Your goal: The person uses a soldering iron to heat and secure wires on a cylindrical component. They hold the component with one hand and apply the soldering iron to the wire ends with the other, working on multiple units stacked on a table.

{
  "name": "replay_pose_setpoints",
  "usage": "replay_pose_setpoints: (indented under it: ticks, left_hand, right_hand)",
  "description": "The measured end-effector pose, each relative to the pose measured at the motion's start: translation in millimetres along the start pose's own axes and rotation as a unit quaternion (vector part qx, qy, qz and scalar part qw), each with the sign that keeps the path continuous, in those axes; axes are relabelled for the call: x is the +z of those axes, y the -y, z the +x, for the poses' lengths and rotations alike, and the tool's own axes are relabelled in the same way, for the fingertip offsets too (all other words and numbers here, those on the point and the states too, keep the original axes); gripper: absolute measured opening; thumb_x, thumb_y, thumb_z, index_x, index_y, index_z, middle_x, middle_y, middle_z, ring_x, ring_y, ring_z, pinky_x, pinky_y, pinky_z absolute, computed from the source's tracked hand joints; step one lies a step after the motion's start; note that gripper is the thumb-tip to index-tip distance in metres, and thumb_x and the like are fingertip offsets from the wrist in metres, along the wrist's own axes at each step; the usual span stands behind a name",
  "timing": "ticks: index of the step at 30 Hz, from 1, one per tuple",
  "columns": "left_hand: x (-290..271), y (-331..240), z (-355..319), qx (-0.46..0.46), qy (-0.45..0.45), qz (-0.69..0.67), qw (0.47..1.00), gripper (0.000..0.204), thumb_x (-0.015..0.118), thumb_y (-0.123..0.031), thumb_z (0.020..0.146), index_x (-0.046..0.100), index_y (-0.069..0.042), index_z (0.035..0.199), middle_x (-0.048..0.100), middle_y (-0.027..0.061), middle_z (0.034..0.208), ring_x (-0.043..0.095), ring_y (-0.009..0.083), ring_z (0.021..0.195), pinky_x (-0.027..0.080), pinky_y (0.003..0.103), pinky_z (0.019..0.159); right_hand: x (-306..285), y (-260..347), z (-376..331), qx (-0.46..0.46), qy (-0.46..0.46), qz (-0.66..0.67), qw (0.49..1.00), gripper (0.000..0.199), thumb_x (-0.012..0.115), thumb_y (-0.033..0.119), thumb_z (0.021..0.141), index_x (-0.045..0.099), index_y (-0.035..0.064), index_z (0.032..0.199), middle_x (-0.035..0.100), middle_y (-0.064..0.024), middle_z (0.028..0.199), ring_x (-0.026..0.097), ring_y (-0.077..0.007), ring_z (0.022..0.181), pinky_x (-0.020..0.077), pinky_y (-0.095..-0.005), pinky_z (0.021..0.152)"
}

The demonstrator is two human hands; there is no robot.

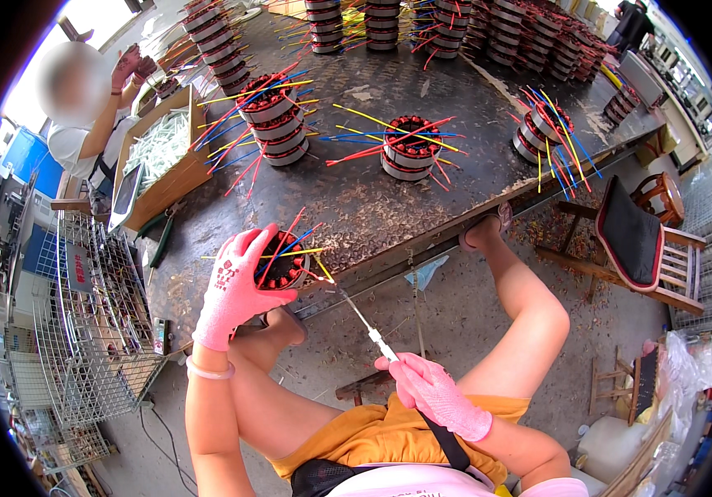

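Note:
My left hand [233, 290], in a pink glove, is wrapped round a motor stator [286, 269] with red windings at the near edge of the table. Red, blue and yellow wires stick out of this stator, and one yellow wire [324, 269] bends down toward me. In my right hand [435, 389], also pink-gloved, is a slim white stick-like tool [379, 341] with a thin shaft. Its far end reaches up close to the tip of the yellow wire; whether they touch I cannot tell. Beyond my hands, a single stator [410, 151] stands on the table.
More stators stand in stacks [276, 124] on the dark worn table [348, 215], with another short stack [538, 137] at right. A wooden box [186, 178] holds white sleeves; pliers [162, 236] lie nearby. A wire rack [99, 306], chair [633, 236] and co-worker [83, 132] flank the table.

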State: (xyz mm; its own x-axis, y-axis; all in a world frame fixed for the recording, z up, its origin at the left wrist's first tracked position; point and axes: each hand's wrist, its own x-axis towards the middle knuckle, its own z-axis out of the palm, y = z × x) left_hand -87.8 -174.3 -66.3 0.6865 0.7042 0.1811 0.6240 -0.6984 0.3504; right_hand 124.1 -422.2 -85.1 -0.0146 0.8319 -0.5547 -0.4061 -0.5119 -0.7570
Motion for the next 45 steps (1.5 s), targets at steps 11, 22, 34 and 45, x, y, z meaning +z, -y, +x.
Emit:
replay_pose_setpoints:
  ticks: [11, 22, 34, 45]
  left_hand:
    - [0.3, 0.6, -0.3, 0.004, -0.002, 0.000, 1.000, 0.095, 0.090, -0.031, 0.055, 0.053, -0.008, 0.139, 0.056, 0.0173, 0.130, 0.052, 0.0393, 0.122, 0.041, 0.047, 0.107]
    - [0.0, 0.8, -0.1, 0.002, 0.002, 0.000, 1.000, 0.095, 0.090, -0.031, 0.055, 0.053, -0.008, 0.140, 0.056, 0.0173, 0.131, 0.051, 0.0390, 0.123, 0.040, 0.047, 0.108]
    - [-0.5, -0.1, -0.1, 0.000, 0.006, 0.000, 1.000, 0.096, 0.090, -0.030, 0.055, 0.052, -0.007, 0.140, 0.056, 0.0174, 0.132, 0.050, 0.0392, 0.125, 0.040, 0.047, 0.108]
    - [-0.2, -1.4, -0.2, 0.000, -0.001, -0.004, 1.000, 0.095, 0.089, -0.029, 0.055, 0.052, -0.006, 0.139, 0.056, 0.0181, 0.130, 0.051, 0.0387, 0.123, 0.040, 0.047, 0.107]
  right_hand:
    - [-2.0, -4.7, 2.1, 0.015, 0.002, 0.022, 1.000, 0.031, 0.046, 0.019, 0.106, 0.060, -0.0024, 0.124, 0.041, 0.0057, 0.063, 0.036, -0.0037, 0.055, 0.0286, -0.0208, 0.052]
    - [0.7, -2.2, 3.0, 0.000, 0.013, 0.016, 1.000, 0.032, 0.046, 0.021, 0.107, 0.061, -0.0014, 0.123, 0.041, 0.0055, 0.064, 0.036, -0.0036, 0.056, 0.0292, -0.0205, 0.053]
    - [0.0, -2.6, 3.3, 0.005, 0.014, 0.025, 1.000, 0.031, 0.046, 0.019, 0.107, 0.059, -0.0028, 0.124, 0.041, 0.0057, 0.065, 0.036, -0.0037, 0.056, 0.0290, -0.0205, 0.053]
    - [1.4, -0.2, 0.7, 0.006, 0.002, 0.016, 1.000, 0.030, 0.046, 0.019, 0.107, 0.061, -0.0013, 0.123, 0.041, 0.0049, 0.062, 0.036, -0.0040, 0.054, 0.0290, -0.0214, 0.052]
